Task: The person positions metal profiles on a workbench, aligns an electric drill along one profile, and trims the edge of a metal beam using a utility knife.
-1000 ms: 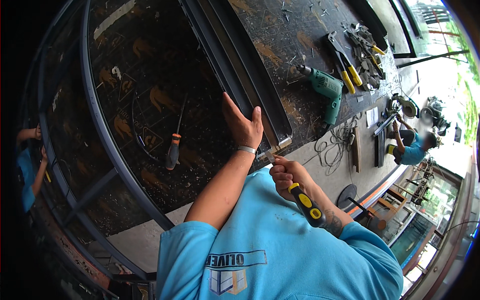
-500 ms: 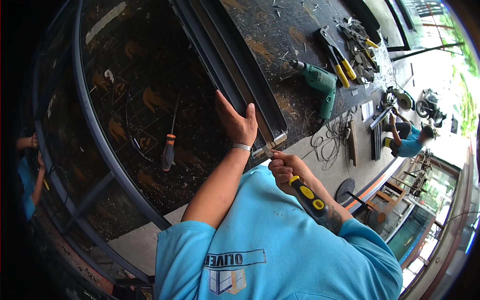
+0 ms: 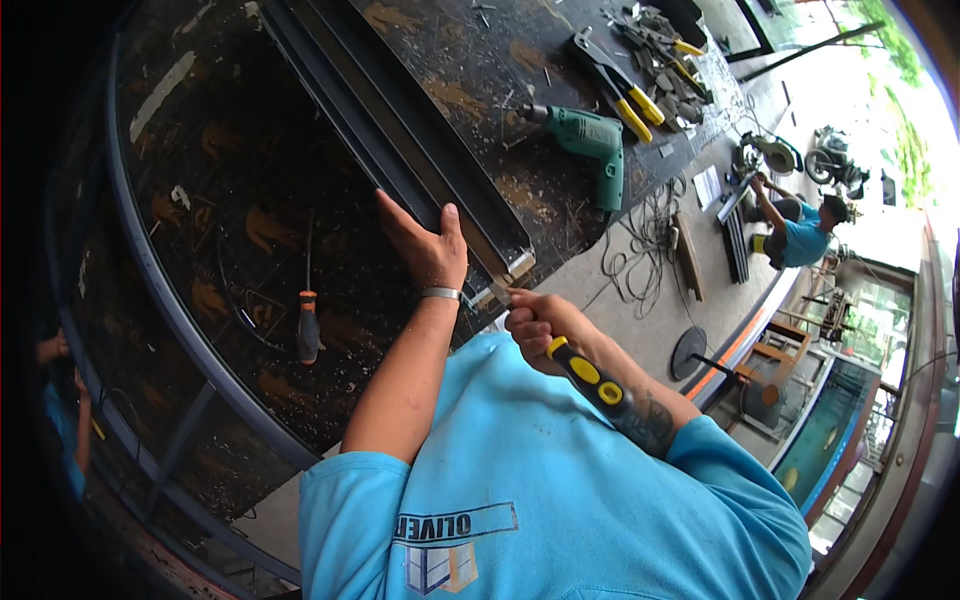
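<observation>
A long dark metal profile [image 3: 400, 120] with raised rails lies diagonally across the black worktop, its cut end toward me. My left hand [image 3: 435, 250] grips its near part, thumb along the channel and fingers at its left edge; some fingers are hidden. My right hand [image 3: 545, 325] is closed around a hand tool with a black-and-yellow handle [image 3: 585, 370]. The handle sticks out behind the fist toward my wrist. A short stretch of flat metal blade shows at my fingertips, against the profile's end; the blade's exact kind is hidden.
An orange-and-black screwdriver [image 3: 308, 330] lies left of my arm. Right of the profile are a green drill [image 3: 590, 145], yellow-handled cutters [image 3: 615, 85] and metal offcuts [image 3: 670, 75]. A dark metal frame [image 3: 160, 240] curves along the left. A co-worker [image 3: 800, 235] crouches by a saw.
The view has shifted, so the bench and tools sit farther left in the picture. Both hands keep their places on the profile and the tool, with little visible movement.
</observation>
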Available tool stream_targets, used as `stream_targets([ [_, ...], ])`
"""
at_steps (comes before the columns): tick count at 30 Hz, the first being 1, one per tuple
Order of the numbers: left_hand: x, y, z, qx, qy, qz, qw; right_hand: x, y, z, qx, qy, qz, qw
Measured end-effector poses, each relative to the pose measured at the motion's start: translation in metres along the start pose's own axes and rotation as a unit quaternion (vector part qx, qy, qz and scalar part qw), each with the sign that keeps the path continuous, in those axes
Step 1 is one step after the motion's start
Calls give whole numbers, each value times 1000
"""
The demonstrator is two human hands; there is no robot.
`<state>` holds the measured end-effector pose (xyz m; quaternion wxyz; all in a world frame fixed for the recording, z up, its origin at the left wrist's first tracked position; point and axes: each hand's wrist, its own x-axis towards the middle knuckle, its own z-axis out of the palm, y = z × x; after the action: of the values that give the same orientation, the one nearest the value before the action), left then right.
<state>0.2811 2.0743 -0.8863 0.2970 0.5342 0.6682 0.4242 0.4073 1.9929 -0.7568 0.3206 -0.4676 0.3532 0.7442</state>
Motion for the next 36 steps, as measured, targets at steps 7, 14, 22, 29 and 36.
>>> stream_targets([
  [7,1,7,7,2,-5,11,1000,-3,-6,7,-44,42,-28,998],
  [14,-1,-4,9,-6,9,32,999,9,-2,-26,-56,-59,-6,997],
  [22,27,-20,-3,81,-6,22,996,-121,-25,-38,-234,-146,-361,891],
  [29,17,48,11,327,57,255,908,-103,-27,-181,-367,-128,-338,857],
  [36,21,35,75,396,-45,89,913,-71,-49,-218,-464,-152,-456,744],
])
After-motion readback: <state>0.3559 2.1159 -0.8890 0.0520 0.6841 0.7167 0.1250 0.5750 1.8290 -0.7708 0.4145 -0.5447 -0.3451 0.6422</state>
